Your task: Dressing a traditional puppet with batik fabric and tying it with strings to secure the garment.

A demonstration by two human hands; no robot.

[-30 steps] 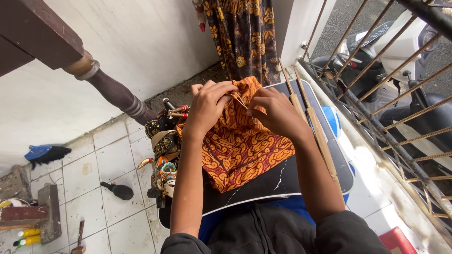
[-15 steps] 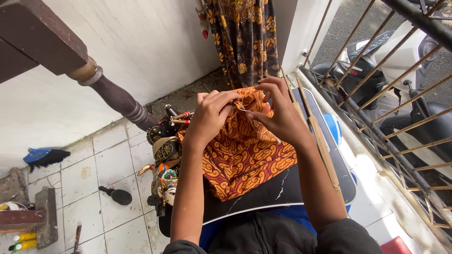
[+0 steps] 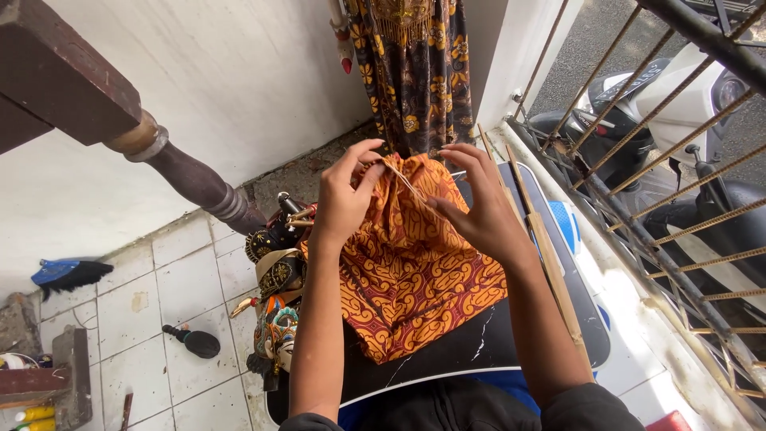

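Observation:
An orange and brown patterned cloth (image 3: pixel 411 279) lies spread over a black board (image 3: pixel 471 351) on my lap. My left hand (image 3: pixel 345 195) pinches the cloth's gathered top edge from the left. My right hand (image 3: pixel 475 203) grips the same edge from the right, fingers curled over it. A thin pale thread or stick runs between the two hands. Beside my left forearm lie several ornate puppets (image 3: pixel 275 287) with gold and black headdresses.
Long wooden sticks (image 3: pixel 542 247) rest along the board's right side. A metal railing (image 3: pixel 662 231) stands at the right, with parked scooters (image 3: pixel 662 104) beyond. A dark patterned cloth (image 3: pixel 411 72) hangs ahead. A carved wooden leg (image 3: pixel 191 179), a black tool (image 3: pixel 191 342) and a blue brush (image 3: pixel 68 274) are on the tiled floor at left.
Both hands have lifted the cloth's top edge slightly and shifted on it; the view has tilted a little, showing more of the railing and scooters.

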